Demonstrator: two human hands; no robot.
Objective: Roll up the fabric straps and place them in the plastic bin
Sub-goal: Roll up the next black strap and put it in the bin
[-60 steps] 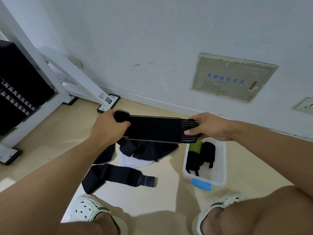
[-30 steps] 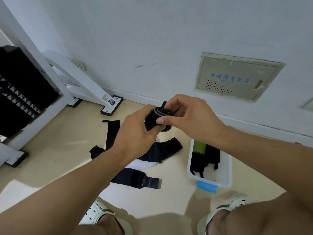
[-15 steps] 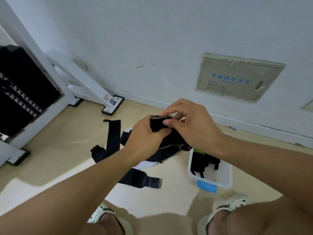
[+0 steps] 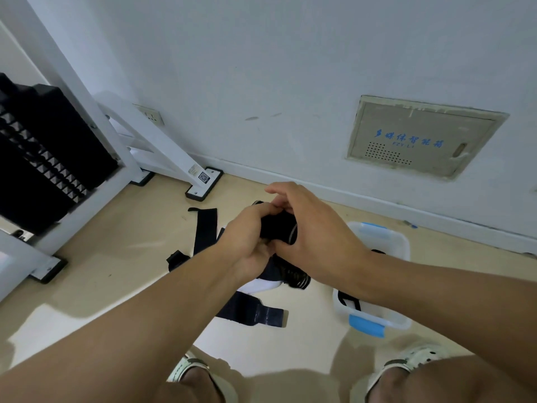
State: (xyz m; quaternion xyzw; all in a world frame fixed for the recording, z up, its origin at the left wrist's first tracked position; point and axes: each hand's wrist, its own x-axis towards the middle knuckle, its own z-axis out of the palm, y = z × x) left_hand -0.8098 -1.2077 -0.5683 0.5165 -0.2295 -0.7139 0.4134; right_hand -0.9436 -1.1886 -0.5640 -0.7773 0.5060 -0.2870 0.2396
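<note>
Black strap roll (image 4: 276,225) gripped by left hand (image 4: 250,237), right hand (image 4: 313,237); wall panel (image 4: 418,138) reads "FZV-L1".

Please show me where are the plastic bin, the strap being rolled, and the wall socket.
plastic bin (image 4: 402,245): head view, on its far white rim.
rolled strap (image 4: 276,225): head view, black fabric showing between the hands.
wall socket (image 4: 152,114): head view, its faceplate.

The beige floor (image 4: 122,274) carries several dark straps (image 4: 205,228). A clear plastic bin (image 4: 401,245) stands beside them. White frame feet (image 4: 203,184) rest near the wall.
</note>
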